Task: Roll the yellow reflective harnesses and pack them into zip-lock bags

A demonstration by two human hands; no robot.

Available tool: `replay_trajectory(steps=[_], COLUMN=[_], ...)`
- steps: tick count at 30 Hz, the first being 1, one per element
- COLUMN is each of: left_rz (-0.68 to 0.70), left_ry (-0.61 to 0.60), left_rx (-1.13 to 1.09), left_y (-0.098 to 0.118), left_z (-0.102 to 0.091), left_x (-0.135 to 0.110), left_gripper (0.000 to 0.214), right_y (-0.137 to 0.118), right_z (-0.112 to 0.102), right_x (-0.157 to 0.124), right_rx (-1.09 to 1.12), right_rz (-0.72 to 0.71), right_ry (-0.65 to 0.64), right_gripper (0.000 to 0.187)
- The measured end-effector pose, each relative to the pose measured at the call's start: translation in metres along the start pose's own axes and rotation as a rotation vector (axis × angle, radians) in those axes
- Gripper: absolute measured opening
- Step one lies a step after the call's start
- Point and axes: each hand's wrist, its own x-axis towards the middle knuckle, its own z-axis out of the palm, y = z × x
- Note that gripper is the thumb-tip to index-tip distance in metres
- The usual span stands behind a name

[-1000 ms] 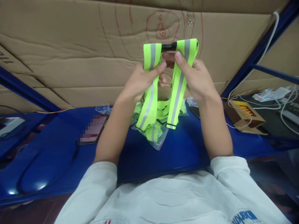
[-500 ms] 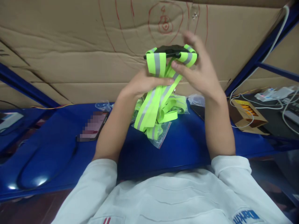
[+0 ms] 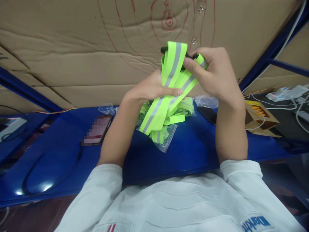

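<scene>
A neon-yellow reflective strap (image 3: pixel 174 66) with a grey stripe hangs in folds above the blue table. My left hand (image 3: pixel 154 87) is closed around its middle, the thumb lying across the front. At the strap's upper right, my right hand (image 3: pixel 213 69) pinches a fold beside a black plastic part (image 3: pixel 164 50), which the strap and fingers mostly cover. Below, more yellow strap (image 3: pixel 176 118) lies loose, along with a clear zip bag (image 3: pixel 170 139) holding a folded strap. The hanging end overlaps this pile.
A phone (image 3: pixel 101 129) with a cable lies left of my left forearm; a dark phone (image 3: pixel 207 115) is near the right one. Clear plastic pieces (image 3: pixel 106 109) sit at the back. A cardboard box (image 3: pixel 262 117) stands right, under white cables. A cardboard wall (image 3: pixel 72 71) rises behind.
The black part has tilted and turned, now mostly hidden behind the strap. My right hand has shifted right and closed its fingers on the fold. My left hand keeps its hold.
</scene>
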Motion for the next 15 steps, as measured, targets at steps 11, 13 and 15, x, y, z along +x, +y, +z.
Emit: replay_trajectory(steps=[11, 13, 15], left_rz=[0.005, 0.049, 0.055], left_ry=[-0.096, -0.079, -0.056], left_rx=[0.001, 0.043, 0.079], left_y=[0.000, -0.001, -0.003], left_z=[-0.002, -0.003, -0.005], left_x=[-0.003, -0.003, -0.002], left_gripper=[0.051, 0.047, 0.046], right_y=[0.029, 0.037, 0.039], right_z=[0.021, 0.031, 0.038], right_x=[0.013, 0.016, 0.016], right_rx=[0.522, 0.541, 0.445], right_rz=[0.303, 0.292, 0.214], right_ry=[-0.056, -0.095, -0.039], right_gripper=[0.049, 0.047, 0.039])
